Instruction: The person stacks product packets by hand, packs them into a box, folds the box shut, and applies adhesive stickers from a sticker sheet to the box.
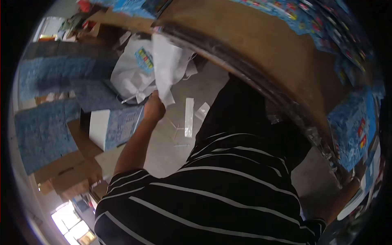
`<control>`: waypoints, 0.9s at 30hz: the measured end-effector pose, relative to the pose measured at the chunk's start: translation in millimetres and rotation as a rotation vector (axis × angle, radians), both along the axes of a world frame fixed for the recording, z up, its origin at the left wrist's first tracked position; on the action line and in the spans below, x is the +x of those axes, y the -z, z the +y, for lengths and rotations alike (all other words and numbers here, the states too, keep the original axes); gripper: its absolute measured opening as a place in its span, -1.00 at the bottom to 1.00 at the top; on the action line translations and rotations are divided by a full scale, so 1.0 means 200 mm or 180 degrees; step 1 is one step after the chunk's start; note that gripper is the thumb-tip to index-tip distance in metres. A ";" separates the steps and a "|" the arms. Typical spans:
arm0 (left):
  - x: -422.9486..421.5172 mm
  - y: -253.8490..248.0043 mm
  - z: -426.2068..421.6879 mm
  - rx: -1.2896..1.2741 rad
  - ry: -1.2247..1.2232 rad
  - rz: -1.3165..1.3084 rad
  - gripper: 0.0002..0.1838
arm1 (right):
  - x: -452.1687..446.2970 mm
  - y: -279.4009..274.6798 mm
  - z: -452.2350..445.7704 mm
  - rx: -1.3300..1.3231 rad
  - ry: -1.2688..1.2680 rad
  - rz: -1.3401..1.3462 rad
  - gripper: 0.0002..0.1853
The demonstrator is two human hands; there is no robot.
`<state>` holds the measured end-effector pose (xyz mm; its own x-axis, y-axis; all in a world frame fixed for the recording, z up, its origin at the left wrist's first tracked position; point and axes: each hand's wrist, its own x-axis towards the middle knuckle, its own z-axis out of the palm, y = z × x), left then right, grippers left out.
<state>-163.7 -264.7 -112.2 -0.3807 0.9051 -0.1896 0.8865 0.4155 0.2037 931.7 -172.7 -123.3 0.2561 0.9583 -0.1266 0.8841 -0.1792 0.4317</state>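
My left hand is closed at the lower edge of a white sheet, beside a large white bag full of white scraps. A blue printed piece lies on the bag. What the fingers pinch is too small to make out. At the far right, my right hand is mostly hidden at the dim edge of the view, near a blue printed box and some pale flat pieces. Its fingers do not show.
A brown table with a plastic-covered edge crosses the upper right, bearing colourful blue packages. Blue printed sheets and cardboard boxes stand at the left. White strips lie on the grey floor.
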 end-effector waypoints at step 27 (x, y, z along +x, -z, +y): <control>-0.19 1.44 0.11 -0.2313 -0.0905 -0.2470 -0.50 | -1.24 -0.59 -0.09 0.1048 0.2605 0.1485 -0.16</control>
